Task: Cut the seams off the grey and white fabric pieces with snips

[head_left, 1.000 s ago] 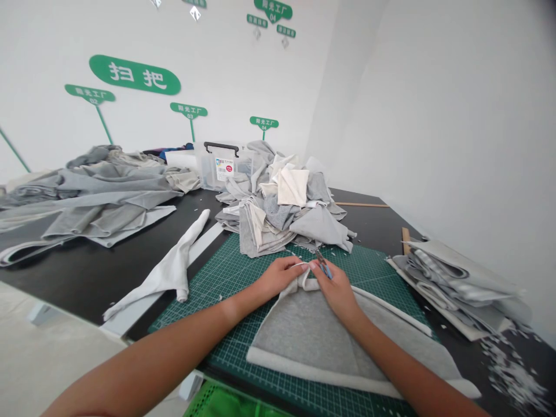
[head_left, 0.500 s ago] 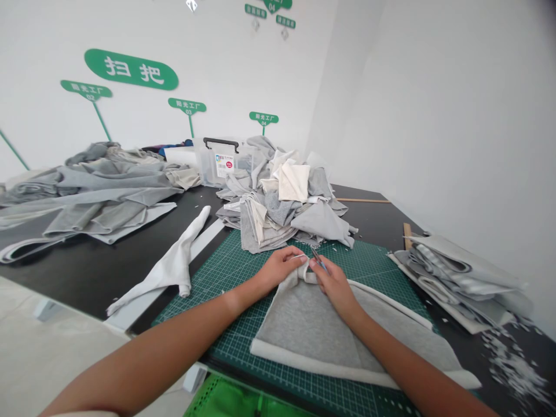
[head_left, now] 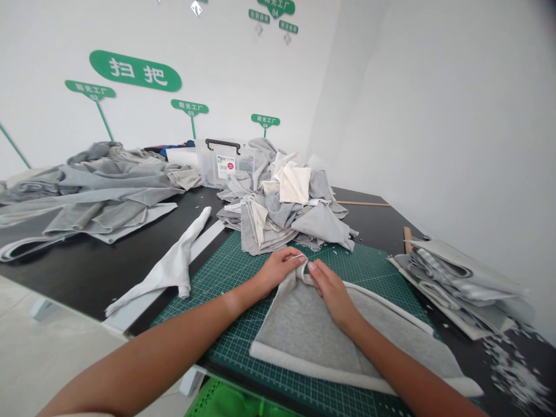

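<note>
**Left hand (head_left: pixel 278 271) and right hand (head_left: pixel 332 292) meet at the tip of a grey fleece panel (head_left: pixel 321 341)**

At the far left, a loose heap of grey cloth (head_left: pixel 87 191) sprawls across the black worktop (head_left: pixel 87 284), with a clear plastic storage box (head_left: pixel 223 165) with a dark handle behind it and to its right. Nearer, a twisted white cloth (head_left: pixel 174 266) lies on a long pale strip (head_left: pixel 147 304) beside the green cutting mat (head_left: pixel 226 272), close to the mat's left edge. Below the worktop's near edge, part of a bright green plastic basket (head_left: pixel 221 402) shows.

The grey fleece panel lies flat on the mat, a roughly triangular shape with a pale binding along its edges and its narrow tip pointing away from the person. The left hand comes in from the left, its fingers curled over that tip and closed on the fabric. The right hand comes in from the right, its fingers lying against the other side of the fold, touching the left fingertips; whether it grips, I cannot tell.

Behind the hands, a tall pile of grey and cream fabric pieces (head_left: pixel 278 214) rises just past the mat. To the right, a folded stack of grey cloth (head_left: pixel 460 289) sits on the worktop, with white fabric scraps (head_left: pixel 516 370) scattered below it.
</note>
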Motion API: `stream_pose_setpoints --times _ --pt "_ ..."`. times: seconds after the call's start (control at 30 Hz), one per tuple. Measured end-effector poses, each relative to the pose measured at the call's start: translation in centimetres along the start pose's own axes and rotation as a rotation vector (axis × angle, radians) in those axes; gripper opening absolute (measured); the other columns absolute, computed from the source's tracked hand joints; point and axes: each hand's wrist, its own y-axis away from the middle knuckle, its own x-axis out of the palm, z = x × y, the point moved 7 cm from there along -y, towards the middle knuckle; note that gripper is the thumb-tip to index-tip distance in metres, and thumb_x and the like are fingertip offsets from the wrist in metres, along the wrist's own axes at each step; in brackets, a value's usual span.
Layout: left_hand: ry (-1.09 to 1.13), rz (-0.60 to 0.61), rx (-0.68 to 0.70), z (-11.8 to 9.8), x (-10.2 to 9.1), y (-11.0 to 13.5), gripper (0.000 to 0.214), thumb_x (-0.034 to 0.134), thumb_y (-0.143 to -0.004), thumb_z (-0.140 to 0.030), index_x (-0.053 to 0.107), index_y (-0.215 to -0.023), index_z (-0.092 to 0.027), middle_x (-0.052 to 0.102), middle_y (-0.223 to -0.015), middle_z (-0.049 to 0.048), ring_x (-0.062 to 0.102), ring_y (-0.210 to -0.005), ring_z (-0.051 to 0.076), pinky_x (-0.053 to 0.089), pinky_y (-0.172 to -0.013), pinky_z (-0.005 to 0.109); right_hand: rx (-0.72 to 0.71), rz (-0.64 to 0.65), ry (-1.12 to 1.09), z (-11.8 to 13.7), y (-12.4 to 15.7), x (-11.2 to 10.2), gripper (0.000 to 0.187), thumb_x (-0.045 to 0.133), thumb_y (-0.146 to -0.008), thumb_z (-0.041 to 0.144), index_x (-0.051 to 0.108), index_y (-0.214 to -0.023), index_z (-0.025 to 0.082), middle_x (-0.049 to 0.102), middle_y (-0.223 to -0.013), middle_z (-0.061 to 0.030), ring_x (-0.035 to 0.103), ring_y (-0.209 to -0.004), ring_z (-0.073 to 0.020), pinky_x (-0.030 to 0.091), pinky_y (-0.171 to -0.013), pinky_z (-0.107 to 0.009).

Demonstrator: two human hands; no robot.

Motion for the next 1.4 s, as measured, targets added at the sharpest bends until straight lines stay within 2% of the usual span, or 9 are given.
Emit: stream_pose_setpoints --times 0.2,0.5,0.67,1.17,1.4 --pt "-0.03 0.001 0.001 -0.3 0.0 0.0 0.03 0.073 -0.083 -0.042 0.071 -0.091 -0.013 0.067 -0.086 0.0033 0.058 -0.081 0.016 0.042 -0.076 0.026 0.072 0.099 0.019 -0.4 0.2 0.3 0.042 0.041 -0.102 0.058 0.048 -0.08 0.023 0.044 -0.068 0.0051 0.043 -0.065 -0.0145 0.03 -0.061 -0.026" --pt "0.04 0.048 -0.036 -0.1 0.3 0.3 0.03 0.074 -0.083 -0.039 0.07 -0.095 -0.013 0.067 -0.09 0.0038 0.059 -0.082 0.015 0.042 -0.077 0.025 0.038 0.083 0.059 -0.1 0.0 0.3 0.041 0.041 -0.102 0.057 0.047 -0.081 0.023 0.048 -0.075 0.005 0.047 -0.073 -0.0157 0.032 -0.067 -0.026" --pt "0.051 0.066 -0.074 0.4 0.2 0.3 0.03 0.073 -0.083 -0.04 0.068 -0.096 -0.013 0.066 -0.088 0.0024 0.057 -0.079 0.014 0.041 -0.074 0.024 0.047 0.087 0.079 -0.2 0.1 0.2 0.042 0.04 -0.102 0.057 0.047 -0.081 0.023 0.048 -0.074 0.0051 0.047 -0.072 -0.0156 0.031 -0.067 -0.026" --pt "0.036 0.098 -0.071 1.1 0.3 0.1 0.034 0.073 -0.082 -0.044 0.067 -0.095 -0.013 0.065 -0.085 0.002 0.056 -0.076 0.013 0.04 -0.072 0.025 0.023 0.099 0.067 0.0 0.2 0.3 0.041 0.04 -0.103 0.056 0.045 -0.079 0.022 0.046 -0.073 0.0049 0.046 -0.071 -0.0155 0.031 -0.066 -0.026" --pt "0.055 0.09 -0.065 0.6 0.3 0.1 0.035 0.074 -0.081 -0.043 0.067 -0.093 -0.011 0.065 -0.085 0.0029 0.056 -0.075 0.013 0.041 -0.073 0.025 0.025 0.097 0.068 0.0 0.1 0.3 0.042 0.04 -0.103 0.054 0.043 -0.077 0.022 0.043 -0.07 0.0052 0.043 -0.068 -0.015 0.029 -0.064 -0.026"
